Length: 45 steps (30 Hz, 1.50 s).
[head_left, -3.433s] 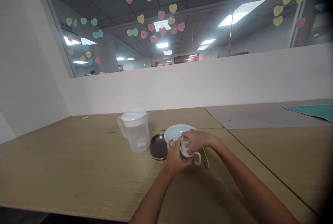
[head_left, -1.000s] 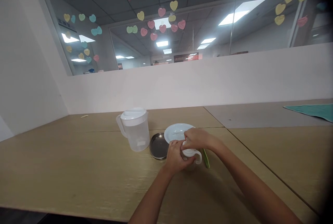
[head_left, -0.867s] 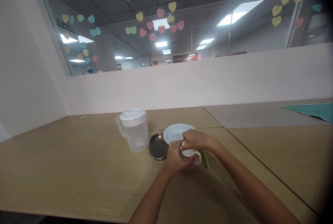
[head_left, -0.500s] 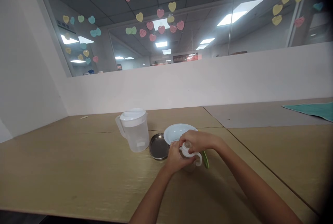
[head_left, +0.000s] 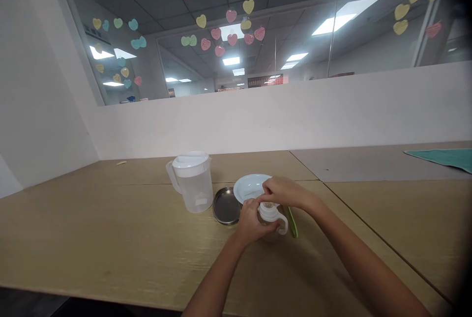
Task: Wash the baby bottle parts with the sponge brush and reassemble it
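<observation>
My left hand [head_left: 253, 223] is wrapped around a small clear dispenser jug with a white top and curved handle [head_left: 272, 214], which stands on the table. Its handle points right, and most of the clear body is hidden by my fingers. Over the far side of the white top, my right hand [head_left: 282, 191] is closed, its bent fingertips at the lid's edge; exactly what they pinch is partly hidden. A pale blue bowl [head_left: 245, 188] sits just behind my hands. Close to my left hand lies a round, shallow dark metal pan [head_left: 225, 206].
A clear lidded pitcher [head_left: 197, 189] stands left of the pan, its handle to the left. A green handle [head_left: 292, 222] lies right of the jug. At the far right is a green cloth [head_left: 444, 158]. A low white wall [head_left: 239, 120] with a window bounds the table's back.
My right hand has shifted slightly up and right over the jug's top, its fingers more curled, showing more of the white lid. My left hand stays around the jug. The view has tilted slightly.
</observation>
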Each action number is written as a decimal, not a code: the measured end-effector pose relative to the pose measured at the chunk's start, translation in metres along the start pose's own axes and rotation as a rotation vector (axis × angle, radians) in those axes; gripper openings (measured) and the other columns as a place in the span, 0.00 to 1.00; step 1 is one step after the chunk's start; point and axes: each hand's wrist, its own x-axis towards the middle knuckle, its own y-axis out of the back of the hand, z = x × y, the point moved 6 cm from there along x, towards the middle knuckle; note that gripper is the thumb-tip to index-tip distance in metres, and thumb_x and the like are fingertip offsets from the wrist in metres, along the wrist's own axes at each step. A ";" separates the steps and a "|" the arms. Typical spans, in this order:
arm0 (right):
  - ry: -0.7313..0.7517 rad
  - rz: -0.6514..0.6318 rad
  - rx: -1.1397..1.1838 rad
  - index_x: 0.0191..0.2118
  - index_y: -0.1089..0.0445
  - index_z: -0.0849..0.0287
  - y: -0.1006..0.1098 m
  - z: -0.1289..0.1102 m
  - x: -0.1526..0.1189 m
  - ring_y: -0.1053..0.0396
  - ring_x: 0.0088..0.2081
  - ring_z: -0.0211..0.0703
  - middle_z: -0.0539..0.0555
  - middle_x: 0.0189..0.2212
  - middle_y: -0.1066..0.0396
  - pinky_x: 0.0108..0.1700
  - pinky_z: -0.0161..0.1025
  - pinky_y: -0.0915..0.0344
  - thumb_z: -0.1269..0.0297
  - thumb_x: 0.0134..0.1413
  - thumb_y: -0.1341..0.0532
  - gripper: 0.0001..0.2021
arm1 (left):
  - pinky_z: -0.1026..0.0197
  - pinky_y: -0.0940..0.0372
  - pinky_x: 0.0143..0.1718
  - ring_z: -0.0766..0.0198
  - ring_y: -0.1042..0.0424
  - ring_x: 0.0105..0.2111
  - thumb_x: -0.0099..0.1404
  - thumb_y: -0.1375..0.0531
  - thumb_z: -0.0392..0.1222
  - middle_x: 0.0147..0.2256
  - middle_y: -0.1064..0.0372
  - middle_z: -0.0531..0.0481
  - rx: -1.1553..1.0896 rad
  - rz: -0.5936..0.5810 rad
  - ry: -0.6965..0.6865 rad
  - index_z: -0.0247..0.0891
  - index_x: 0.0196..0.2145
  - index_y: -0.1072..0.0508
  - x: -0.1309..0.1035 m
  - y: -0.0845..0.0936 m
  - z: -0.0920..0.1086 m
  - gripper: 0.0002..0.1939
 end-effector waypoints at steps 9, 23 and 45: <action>0.233 -0.069 0.207 0.31 0.27 0.59 0.003 -0.005 -0.007 0.36 0.32 0.38 0.53 0.31 0.29 0.30 0.31 0.46 0.72 0.46 0.44 0.09 | 0.52 0.39 0.44 0.54 0.33 0.39 0.47 0.35 0.53 0.38 0.31 0.46 0.005 -0.018 -0.015 0.39 0.46 0.33 0.002 0.001 0.005 0.30; 0.185 0.213 0.471 0.43 0.29 0.57 0.049 0.009 -0.025 0.33 0.37 0.41 0.55 0.39 0.29 0.40 0.38 0.37 0.63 0.52 0.45 0.13 | 0.49 0.42 0.48 0.53 0.35 0.42 0.42 0.34 0.60 0.40 0.31 0.46 -0.027 -0.017 0.061 0.41 0.48 0.33 0.000 0.002 0.002 0.37; -0.141 0.568 0.343 0.29 0.28 0.60 0.011 0.066 0.024 0.33 0.29 0.39 0.53 0.26 0.28 0.33 0.35 0.40 0.61 0.47 0.43 0.10 | 0.51 0.44 0.51 0.59 0.33 0.45 0.67 0.56 0.50 0.41 0.28 0.46 -0.103 0.289 0.118 0.39 0.37 0.27 0.002 0.031 -0.016 0.21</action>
